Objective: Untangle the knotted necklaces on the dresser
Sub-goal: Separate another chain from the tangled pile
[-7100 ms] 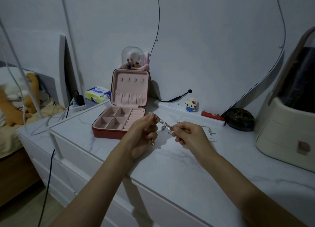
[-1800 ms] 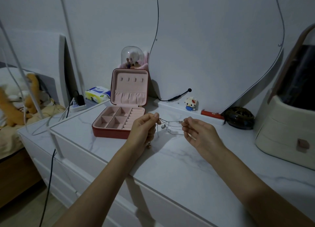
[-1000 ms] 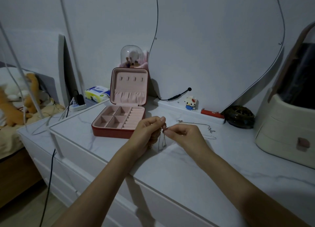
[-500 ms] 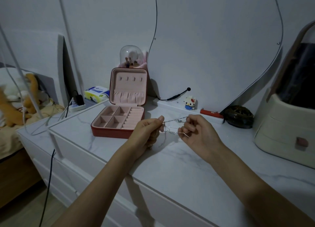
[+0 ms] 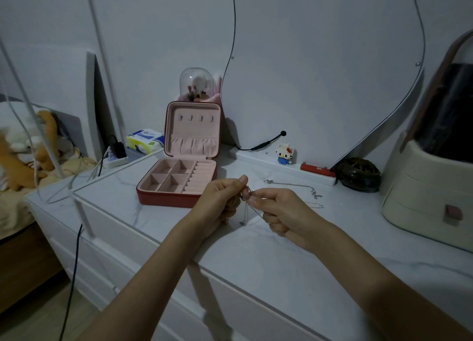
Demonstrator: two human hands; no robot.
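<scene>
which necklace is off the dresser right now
The chain pinched between the left hand and right hand, dangling below the fingertips. The other necklace lies flat on the dresser behind the right hand.

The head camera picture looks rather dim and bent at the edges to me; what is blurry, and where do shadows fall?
Head view: the light is dim and bluish, with no glare; the wide lens curves the dresser edge; the plush toy at far left is smeared; both forearms cast soft shadows on the marble; the thin chain pinched between the left hand and right hand is barely resolved.
</scene>
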